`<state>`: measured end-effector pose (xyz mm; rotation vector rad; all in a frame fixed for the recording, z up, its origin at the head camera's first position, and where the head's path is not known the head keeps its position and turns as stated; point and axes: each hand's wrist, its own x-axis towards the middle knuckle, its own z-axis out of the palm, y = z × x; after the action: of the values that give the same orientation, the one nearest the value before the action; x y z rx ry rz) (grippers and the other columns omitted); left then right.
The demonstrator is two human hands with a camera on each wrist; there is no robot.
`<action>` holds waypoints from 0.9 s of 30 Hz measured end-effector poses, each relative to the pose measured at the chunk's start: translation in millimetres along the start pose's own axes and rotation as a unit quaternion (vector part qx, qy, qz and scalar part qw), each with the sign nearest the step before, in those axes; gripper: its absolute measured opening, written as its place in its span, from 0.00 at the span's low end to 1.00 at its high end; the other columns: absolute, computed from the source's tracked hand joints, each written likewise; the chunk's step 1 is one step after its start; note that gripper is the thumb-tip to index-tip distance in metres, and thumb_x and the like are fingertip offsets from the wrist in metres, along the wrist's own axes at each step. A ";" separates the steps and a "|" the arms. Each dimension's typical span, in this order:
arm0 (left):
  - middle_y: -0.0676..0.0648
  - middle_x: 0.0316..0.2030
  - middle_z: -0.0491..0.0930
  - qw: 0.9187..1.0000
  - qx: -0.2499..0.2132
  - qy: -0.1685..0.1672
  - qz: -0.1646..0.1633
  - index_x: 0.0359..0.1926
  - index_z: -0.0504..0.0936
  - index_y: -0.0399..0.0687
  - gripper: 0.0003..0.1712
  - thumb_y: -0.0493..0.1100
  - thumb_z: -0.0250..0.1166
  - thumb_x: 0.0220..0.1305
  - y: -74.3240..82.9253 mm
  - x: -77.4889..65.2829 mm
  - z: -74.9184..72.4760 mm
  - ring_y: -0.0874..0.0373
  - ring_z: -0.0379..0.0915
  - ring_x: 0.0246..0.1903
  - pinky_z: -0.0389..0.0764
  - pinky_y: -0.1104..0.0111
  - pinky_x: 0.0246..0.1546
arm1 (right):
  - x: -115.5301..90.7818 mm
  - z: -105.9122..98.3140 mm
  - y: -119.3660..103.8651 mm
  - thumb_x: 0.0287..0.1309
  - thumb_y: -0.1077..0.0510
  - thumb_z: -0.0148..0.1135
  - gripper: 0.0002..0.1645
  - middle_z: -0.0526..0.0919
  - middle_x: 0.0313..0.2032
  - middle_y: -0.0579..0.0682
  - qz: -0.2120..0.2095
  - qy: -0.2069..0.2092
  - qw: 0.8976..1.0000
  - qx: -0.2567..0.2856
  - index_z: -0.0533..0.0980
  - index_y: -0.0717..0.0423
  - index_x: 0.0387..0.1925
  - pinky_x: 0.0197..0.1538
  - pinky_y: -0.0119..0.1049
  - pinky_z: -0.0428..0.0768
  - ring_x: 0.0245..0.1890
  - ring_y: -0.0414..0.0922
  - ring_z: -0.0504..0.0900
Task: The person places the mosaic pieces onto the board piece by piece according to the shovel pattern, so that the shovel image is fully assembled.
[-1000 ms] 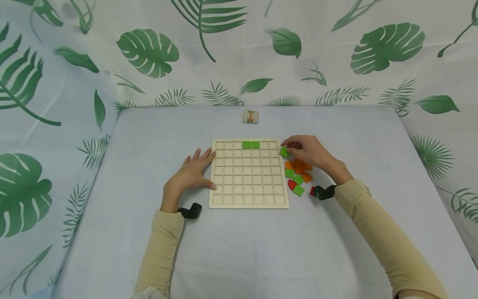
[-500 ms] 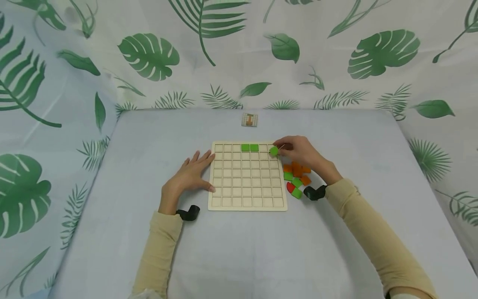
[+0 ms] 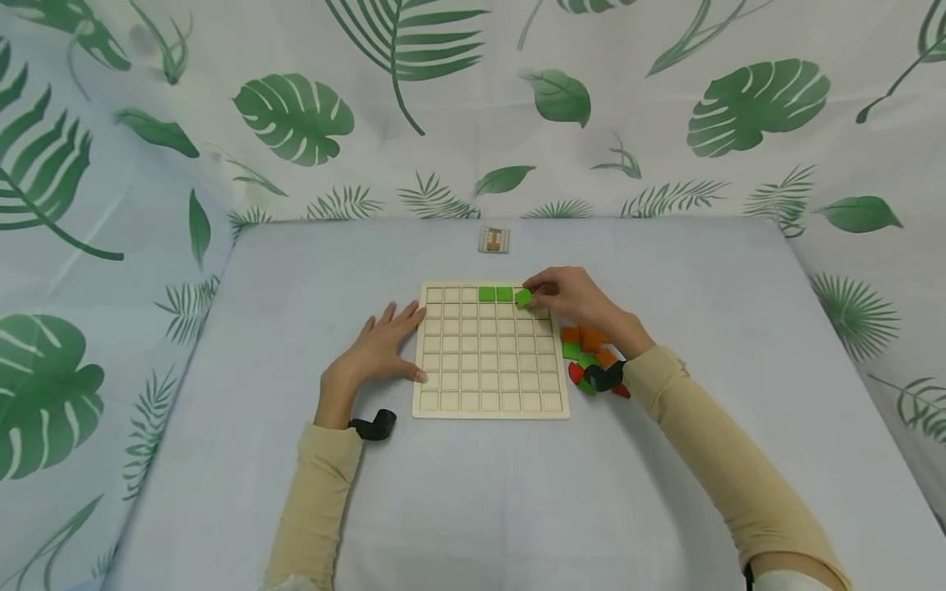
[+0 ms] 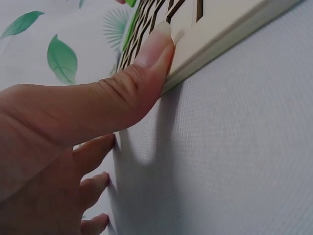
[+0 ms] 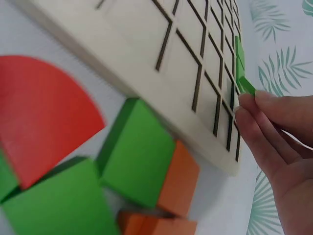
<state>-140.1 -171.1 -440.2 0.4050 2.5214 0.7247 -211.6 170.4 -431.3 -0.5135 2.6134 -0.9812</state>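
A pale wooden grid board (image 3: 491, 414) lies flat before me, two green square tiles (image 3: 495, 294) side by side in its far row. My right hand (image 3: 571, 295) pinches another green square tile (image 3: 523, 298) between thumb and fingers, over the far row just right of those two. In the right wrist view this held tile (image 5: 248, 86) is tilted, near the placed green ones. My left hand (image 3: 378, 341) rests at the board's left edge with fingers spread. In the left wrist view its thumb (image 4: 155, 49) presses on the board's rim (image 4: 215, 44).
To the board's right is a loose pile of orange tiles (image 3: 591, 338), green tiles (image 3: 571, 350) and a red rounded piece (image 3: 576, 373), partly hidden by the right wrist's black camera (image 3: 606, 377). A small patterned card (image 3: 493, 240) lies beyond the board.
My right hand has carried the green tile leftward, from beside the board's right edge to over the far row next to the two green tiles. The left hand stays at the board's edge.
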 end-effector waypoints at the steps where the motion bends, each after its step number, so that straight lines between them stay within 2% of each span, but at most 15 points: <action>1: 0.44 0.83 0.39 1.000 0.000 -0.002 -0.001 0.83 0.48 0.47 0.66 0.50 0.81 0.52 0.0 -0.3 0.7 0.39 0.25 0.82 0.29 0.40 0.79 | 1.5 0.9 -1.3 0.67 0.61 0.67 0.20 0.86 0.54 0.61 0.000 -0.003 1.000 0.002 0.81 0.64 0.58 0.61 0.52 0.82 0.51 0.55 0.86; 7: 0.44 0.83 0.40 1.000 0.001 -0.002 0.001 0.83 0.48 0.47 0.65 0.49 0.80 0.54 1.0 -1.8 1.1 0.39 0.25 0.82 0.30 0.39 0.79 | 12.9 5.2 -10.1 0.68 0.59 0.66 0.20 0.87 0.52 0.61 -0.022 -0.006 1.000 -0.003 0.81 0.65 0.57 0.57 0.51 0.83 0.50 0.54 0.86; 17: 0.43 0.83 0.40 1.000 0.006 -0.004 0.000 0.83 0.49 0.49 0.65 0.49 0.80 0.54 2.1 -2.8 1.1 0.39 0.25 0.81 0.30 0.39 0.79 | 27.4 14.3 -21.6 0.68 0.59 0.67 0.19 0.86 0.52 0.60 -0.040 -0.015 0.999 0.018 0.82 0.63 0.56 0.57 0.48 0.83 0.50 0.53 0.85; 27: 0.44 0.83 0.39 1.000 0.008 -0.001 0.003 0.83 0.48 0.49 0.64 0.50 0.79 0.55 1.2 -1.6 -2.0 0.38 0.24 0.81 0.30 0.40 0.79 | 38.9 22.1 -36.4 0.67 0.59 0.67 0.18 0.87 0.49 0.60 -0.065 -0.016 0.998 0.007 0.82 0.64 0.55 0.54 0.47 0.84 0.47 0.53 0.85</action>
<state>-139.6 -171.6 -437.5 0.4203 2.5257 0.7064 -229.3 115.6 -428.6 -0.6968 2.5707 -1.0213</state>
